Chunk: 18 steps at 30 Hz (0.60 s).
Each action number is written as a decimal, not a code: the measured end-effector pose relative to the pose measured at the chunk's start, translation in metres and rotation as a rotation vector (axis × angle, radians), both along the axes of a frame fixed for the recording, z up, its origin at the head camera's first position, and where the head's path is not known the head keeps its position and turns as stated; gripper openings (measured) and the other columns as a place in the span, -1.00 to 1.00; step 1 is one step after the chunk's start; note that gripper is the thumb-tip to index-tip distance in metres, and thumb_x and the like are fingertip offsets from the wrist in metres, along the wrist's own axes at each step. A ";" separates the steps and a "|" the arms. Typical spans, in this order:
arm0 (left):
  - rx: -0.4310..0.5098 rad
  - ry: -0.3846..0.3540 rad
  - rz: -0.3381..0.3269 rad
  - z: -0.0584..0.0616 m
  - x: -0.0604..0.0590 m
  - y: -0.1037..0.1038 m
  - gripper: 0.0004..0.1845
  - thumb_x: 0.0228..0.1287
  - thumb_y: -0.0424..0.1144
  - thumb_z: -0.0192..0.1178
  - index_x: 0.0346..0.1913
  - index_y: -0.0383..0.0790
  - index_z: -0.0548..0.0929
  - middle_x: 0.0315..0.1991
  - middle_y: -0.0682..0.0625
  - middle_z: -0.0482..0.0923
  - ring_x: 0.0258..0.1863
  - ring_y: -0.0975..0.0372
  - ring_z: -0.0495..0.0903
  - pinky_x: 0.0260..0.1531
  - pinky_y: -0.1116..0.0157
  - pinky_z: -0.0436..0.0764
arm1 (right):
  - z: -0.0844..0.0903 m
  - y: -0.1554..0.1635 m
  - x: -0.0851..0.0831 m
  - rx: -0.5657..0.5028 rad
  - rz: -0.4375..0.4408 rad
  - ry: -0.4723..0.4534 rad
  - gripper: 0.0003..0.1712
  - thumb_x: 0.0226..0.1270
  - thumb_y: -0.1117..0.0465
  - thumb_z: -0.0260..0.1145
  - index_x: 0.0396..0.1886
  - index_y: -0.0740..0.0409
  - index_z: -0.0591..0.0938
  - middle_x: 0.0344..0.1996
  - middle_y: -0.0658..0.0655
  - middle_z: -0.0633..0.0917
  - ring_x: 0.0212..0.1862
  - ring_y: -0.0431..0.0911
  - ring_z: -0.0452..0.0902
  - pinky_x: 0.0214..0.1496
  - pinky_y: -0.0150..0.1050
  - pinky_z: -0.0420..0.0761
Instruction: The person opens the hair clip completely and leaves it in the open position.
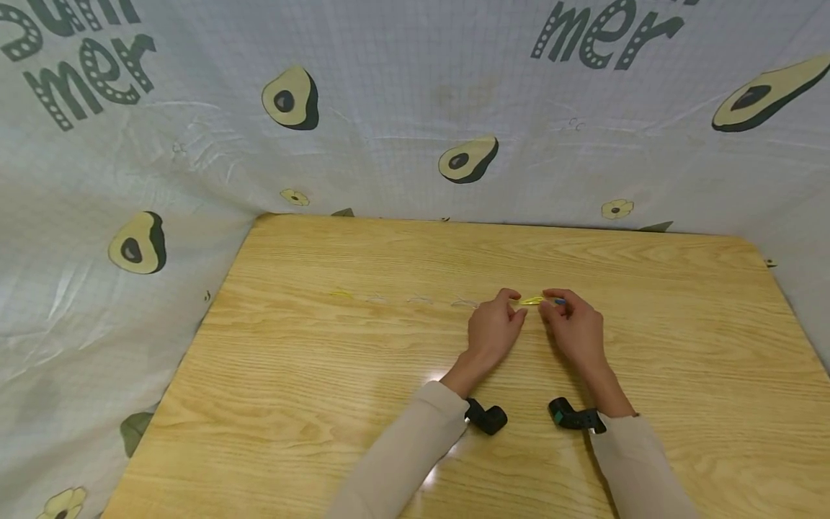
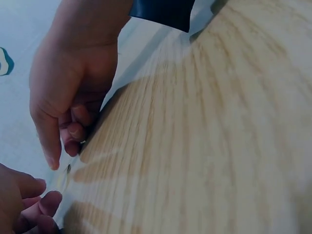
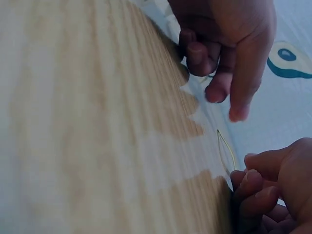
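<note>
A small bundle of thin yellow strands (image 1: 532, 300) lies between both hands toward the back of the wooden table. My left hand (image 1: 494, 330) is at the bundle's left end, its thumb and index fingertip apart. At the opposite end my right hand (image 1: 576, 328) has its thumb and index finger bent toward the bundle, with a gap between them. Part of a small blue item (image 1: 560, 301) shows beside the right fingers, the rest hidden by that hand. In the right wrist view a thin yellow loop (image 3: 226, 146) stretches between the fingertips of the two hands.
Left of the hands, a row runs across the wooden table (image 1: 292, 404): thin yellow strands (image 1: 340, 293), then several clusters of pale strands (image 1: 420, 298). The nearest pale cluster (image 1: 462, 301) is close to the left hand. A printed cloth (image 1: 389, 94) hangs behind the table.
</note>
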<state>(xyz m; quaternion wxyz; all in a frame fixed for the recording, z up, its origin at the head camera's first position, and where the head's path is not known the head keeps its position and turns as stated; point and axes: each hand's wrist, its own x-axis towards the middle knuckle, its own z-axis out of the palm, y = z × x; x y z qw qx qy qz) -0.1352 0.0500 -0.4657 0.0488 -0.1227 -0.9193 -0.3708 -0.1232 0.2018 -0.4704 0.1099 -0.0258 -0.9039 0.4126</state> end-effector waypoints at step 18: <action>-0.213 -0.063 0.067 0.002 -0.008 0.011 -0.71 0.30 -0.01 0.23 0.01 0.02 0.66 -0.52 0.16 0.63 -0.69 0.35 0.50 -0.77 0.44 0.32 | 0.005 0.002 -0.008 0.023 0.016 -0.074 -0.75 0.30 0.20 0.32 -0.12 0.27 0.66 -0.72 0.06 0.58 -0.74 -0.20 0.39 -0.56 -0.26 0.38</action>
